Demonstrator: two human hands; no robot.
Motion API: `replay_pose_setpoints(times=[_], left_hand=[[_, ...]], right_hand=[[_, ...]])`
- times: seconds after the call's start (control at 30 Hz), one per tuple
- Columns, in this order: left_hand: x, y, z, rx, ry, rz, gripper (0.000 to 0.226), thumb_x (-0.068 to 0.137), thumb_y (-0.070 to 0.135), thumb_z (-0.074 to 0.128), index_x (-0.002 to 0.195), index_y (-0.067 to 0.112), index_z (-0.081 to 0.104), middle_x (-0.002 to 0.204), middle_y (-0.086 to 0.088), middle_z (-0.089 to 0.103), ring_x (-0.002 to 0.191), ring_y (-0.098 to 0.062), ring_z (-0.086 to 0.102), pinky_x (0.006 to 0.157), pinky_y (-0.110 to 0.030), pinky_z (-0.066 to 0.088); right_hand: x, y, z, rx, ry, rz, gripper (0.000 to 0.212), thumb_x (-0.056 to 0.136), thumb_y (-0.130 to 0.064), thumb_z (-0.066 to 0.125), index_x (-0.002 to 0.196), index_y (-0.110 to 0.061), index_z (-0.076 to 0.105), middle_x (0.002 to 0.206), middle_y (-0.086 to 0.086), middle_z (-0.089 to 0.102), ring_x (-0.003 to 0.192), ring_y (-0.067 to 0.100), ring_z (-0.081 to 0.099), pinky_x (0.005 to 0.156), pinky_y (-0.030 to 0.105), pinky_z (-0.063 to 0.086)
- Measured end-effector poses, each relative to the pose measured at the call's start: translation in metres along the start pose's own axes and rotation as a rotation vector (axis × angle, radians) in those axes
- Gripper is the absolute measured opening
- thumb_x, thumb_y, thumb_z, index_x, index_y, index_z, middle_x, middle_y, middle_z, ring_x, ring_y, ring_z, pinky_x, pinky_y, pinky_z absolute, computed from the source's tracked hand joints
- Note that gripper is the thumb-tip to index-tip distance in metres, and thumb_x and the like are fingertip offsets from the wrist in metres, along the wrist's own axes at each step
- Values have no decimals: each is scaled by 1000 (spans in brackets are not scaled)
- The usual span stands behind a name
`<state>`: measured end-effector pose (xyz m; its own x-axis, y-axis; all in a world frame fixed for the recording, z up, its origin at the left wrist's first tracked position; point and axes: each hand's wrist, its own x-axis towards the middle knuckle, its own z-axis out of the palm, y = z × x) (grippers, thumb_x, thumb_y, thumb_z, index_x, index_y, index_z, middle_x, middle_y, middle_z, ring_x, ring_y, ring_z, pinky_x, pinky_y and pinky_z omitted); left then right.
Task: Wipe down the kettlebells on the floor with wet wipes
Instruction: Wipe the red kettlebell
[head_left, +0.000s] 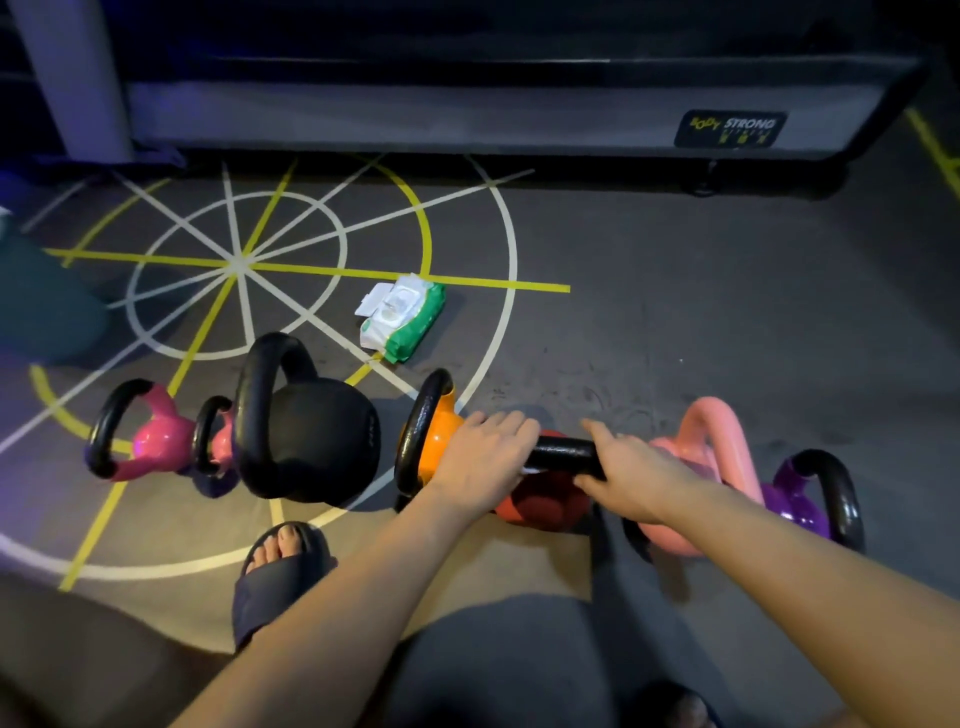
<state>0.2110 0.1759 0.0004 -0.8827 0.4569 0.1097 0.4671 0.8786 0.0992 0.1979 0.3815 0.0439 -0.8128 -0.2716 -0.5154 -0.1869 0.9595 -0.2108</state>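
Gym floor (675, 312), grey w/ painted lines; sandalled foot (283, 561) nearest. L hand (488, 452) and R hand (634, 478) both curl over the black handle (563, 454) of red kettlebell (545, 504), mid-row btwn orange bell (436, 441) and pink bell (711, 436). Wipes pack (402, 319) lies beyond, flap open.

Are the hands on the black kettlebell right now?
No, left hand and right hand both grip the red kettlebell by its handle.

Dim overall, light from above, purple-blue cast at far left. Soft glare on the black kettlebell (311, 441) & purple kettlebell (797, 512). Deep shadow over the floor (675, 322) at bottom, v. blurry there; centre sharp, edges bend w/ wide-angle distortion.
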Motion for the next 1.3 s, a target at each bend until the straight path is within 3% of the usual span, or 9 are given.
replay_pose_setpoints(times=[0.17, 0.33, 0.43, 0.53, 0.7, 0.83, 0.9, 1.1, 1.3], left_hand=[[-7, 9, 3, -360, 76, -375, 17, 80, 24, 73, 89, 26, 58, 84, 7, 63, 80, -17, 61, 69, -32, 41], [14, 30, -6, -112, -11, -142, 34, 81, 25, 72, 108, 19, 51, 89, 0, 68, 82, -27, 67, 69, -37, 44], [25, 35, -12, -112, -75, -83, 40, 88, 27, 67, 120, 15, 47, 97, -3, 70, 87, -29, 68, 62, -37, 39], [10, 11, -7, -190, -49, -88, 42, 85, 28, 70, 121, 18, 50, 103, -1, 70, 95, -26, 67, 71, -38, 45], [-27, 1, 23, -647, 135, -456, 25, 85, 17, 73, 105, 26, 60, 100, 11, 67, 94, -12, 64, 80, -28, 49], [-28, 20, 35, -1052, 280, -843, 21, 85, 11, 73, 90, 26, 59, 85, 7, 67, 83, -11, 64, 84, -40, 54], [-24, 19, 37, -1008, 298, -843, 25, 83, 9, 72, 89, 28, 56, 84, 8, 65, 83, -13, 63, 84, -43, 54], [-18, 23, 24, -731, 267, -563, 40, 81, 4, 75, 110, 26, 58, 106, 12, 64, 102, -7, 60, 90, -19, 46], [-32, 10, 49, -1071, 309, -732, 19, 85, 12, 76, 96, 18, 62, 93, 5, 69, 91, -10, 66, 83, -23, 50]], right_hand=[[1, 1, -1, -16, 18, -17, 77, 94, -45, 57, 156, -23, 15, 137, 11, 54, 122, 32, 57, 95, 40, 46], [4, -12, -1, -37, 33, -75, 52, 89, -36, 61, 133, -18, 43, 130, 7, 57, 116, 33, 60, 89, 40, 50], [9, -18, -6, -71, 13, -69, 50, 88, -31, 64, 131, -14, 46, 126, 12, 57, 115, 35, 60, 88, 38, 49], [12, -16, -4, -36, 12, -95, 39, 87, -31, 64, 120, -14, 48, 121, 12, 60, 110, 34, 61, 85, 38, 48], [6, -6, 8, 86, 84, -137, 34, 89, -36, 67, 110, -18, 48, 112, 5, 61, 106, 29, 61, 83, 38, 47], [11, -8, 5, 87, 57, -138, 28, 88, -34, 68, 103, -22, 48, 108, 4, 63, 102, 29, 62, 81, 37, 47], [14, -10, 1, 76, 39, -126, 24, 86, -32, 67, 95, -26, 46, 103, 6, 65, 98, 30, 63, 77, 37, 48], [13, -11, 2, 57, 52, -95, 24, 81, -25, 65, 90, -30, 43, 97, 6, 65, 93, 32, 64, 69, 34, 43], [16, -9, 6, 88, 69, -112, 18, 83, -25, 65, 91, -27, 48, 94, 5, 66, 92, 31, 65, 67, 31, 40]])
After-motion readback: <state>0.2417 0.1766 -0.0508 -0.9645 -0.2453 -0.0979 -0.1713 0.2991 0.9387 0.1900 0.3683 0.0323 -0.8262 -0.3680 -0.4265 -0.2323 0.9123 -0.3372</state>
